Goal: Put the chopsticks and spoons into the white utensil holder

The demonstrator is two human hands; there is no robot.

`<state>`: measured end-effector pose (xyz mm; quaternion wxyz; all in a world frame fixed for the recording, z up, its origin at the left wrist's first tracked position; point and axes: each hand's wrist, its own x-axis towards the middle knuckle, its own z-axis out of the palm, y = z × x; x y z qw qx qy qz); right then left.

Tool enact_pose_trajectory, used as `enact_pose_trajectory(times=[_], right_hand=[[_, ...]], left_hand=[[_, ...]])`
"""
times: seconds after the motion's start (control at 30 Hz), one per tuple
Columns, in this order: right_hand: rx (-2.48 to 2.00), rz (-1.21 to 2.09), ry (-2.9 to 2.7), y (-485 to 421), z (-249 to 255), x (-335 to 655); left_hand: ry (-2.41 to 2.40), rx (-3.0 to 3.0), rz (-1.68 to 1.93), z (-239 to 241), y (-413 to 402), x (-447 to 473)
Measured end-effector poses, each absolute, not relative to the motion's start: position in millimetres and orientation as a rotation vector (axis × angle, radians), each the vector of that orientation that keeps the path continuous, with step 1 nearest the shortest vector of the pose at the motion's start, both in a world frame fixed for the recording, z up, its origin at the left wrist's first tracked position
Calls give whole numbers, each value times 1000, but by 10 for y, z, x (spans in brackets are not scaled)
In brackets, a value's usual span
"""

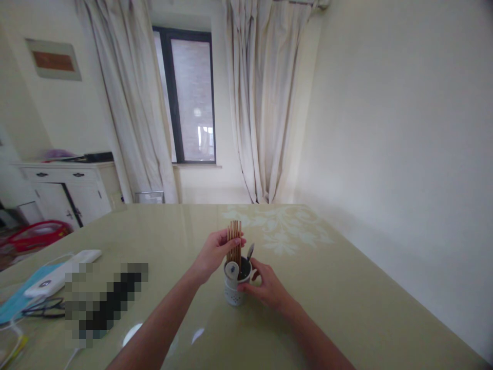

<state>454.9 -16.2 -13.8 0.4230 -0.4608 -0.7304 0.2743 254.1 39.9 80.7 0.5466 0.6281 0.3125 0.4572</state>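
A bundle of wooden chopsticks (233,249) stands upright, its lower ends inside a white patterned mug (234,298). My left hand (215,252) is closed around the chopsticks above the rim. With thumb and fingers around the mug's right side, near its handle, my right hand (265,285) grips it. A metal spoon (250,251) leans out of the mug at the right. At the front rim shows a white ceramic spoon (231,269) with a rounded end. The mug's dark inside is partly visible; the chopsticks' lower ends are hidden.
The mug is over a glossy greenish table (346,308). On the left lie a white power strip (61,272), a blue mask-like sheet (29,293), dark cables (44,308) and a pixelated dark object (113,300). A wall (404,154) borders the right; curtains (265,103) hang behind.
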Motion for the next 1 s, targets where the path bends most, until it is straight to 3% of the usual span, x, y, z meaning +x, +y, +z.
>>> enact_pose_trajectory(times=[0.6, 1.0], right_hand=[[-1112, 726, -1825, -165, -127, 4545], [-1117, 720, -1827, -162, -133, 4559]], left_hand=[[739, 1637, 1136, 1058, 377, 2517], [643, 1285, 1616, 1753, 470, 2001]])
